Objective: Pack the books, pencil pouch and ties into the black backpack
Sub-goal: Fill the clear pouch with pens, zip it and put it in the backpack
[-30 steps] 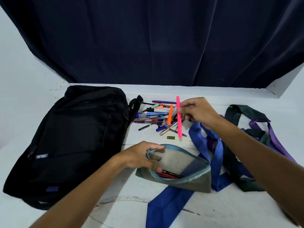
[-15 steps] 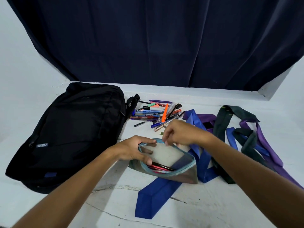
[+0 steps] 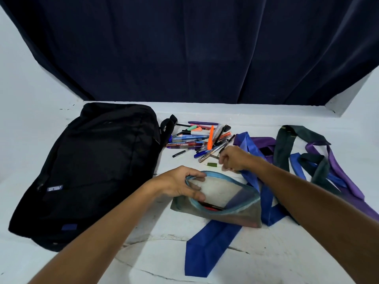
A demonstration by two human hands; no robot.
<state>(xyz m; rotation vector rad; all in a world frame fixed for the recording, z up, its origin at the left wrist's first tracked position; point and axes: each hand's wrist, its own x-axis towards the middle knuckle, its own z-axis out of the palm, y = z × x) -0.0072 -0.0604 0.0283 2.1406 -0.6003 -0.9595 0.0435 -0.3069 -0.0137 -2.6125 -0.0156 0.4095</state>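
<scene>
since half a second ago: right hand (image 3: 233, 158) has lifted off the pouch (image 3: 223, 201) rim toward the pens (image 3: 201, 140); a second ago it held a pink pen, now gone from it.
curtain (image 3: 184, 48): dark, behind the table (image 3: 266, 259).
backpack (image 3: 92, 167): black, flat on the table's left side, closed as far as can be seen.
ties (image 3: 297, 160): blue, purple and dark ones tangled at right; one blue tie (image 3: 207, 249) runs under the pouch toward the near edge.
pouch: grey, light blue zip, mouth open, red pens inside; between backpack and ties.
pens: loose heap beyond the pouch, just beside the backpack strap.
left hand (image 3: 180, 185): grips the pouch rim, holding it open.
right hand: fingers curled, nothing visibly held, above a blue tie.
</scene>
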